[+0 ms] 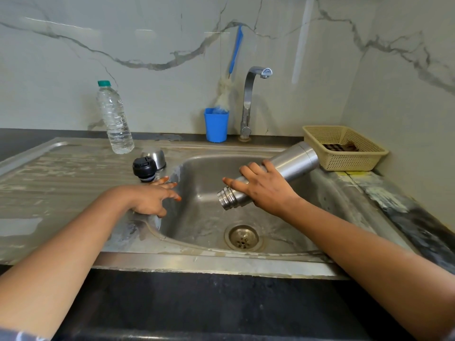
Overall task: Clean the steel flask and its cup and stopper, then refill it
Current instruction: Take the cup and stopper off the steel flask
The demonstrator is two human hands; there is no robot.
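My right hand [264,190] grips the steel flask [290,166] over the sink basin [206,173]. The flask is tilted, with its open threaded mouth pointing down and to the left. My left hand [155,195] hovers at the basin's left rim, fingers spread and holding nothing. Just beyond it on the drainboard stand the black stopper [144,168] and, behind that, the steel cup [157,157] turned upside down.
A plastic water bottle [114,119] with a green cap stands on the drainboard's far side. A blue cup [216,124] with a bottle brush sits beside the tap [248,102]. A beige basket [344,151] stands at the right. The drain [242,237] lies near the basin's front.
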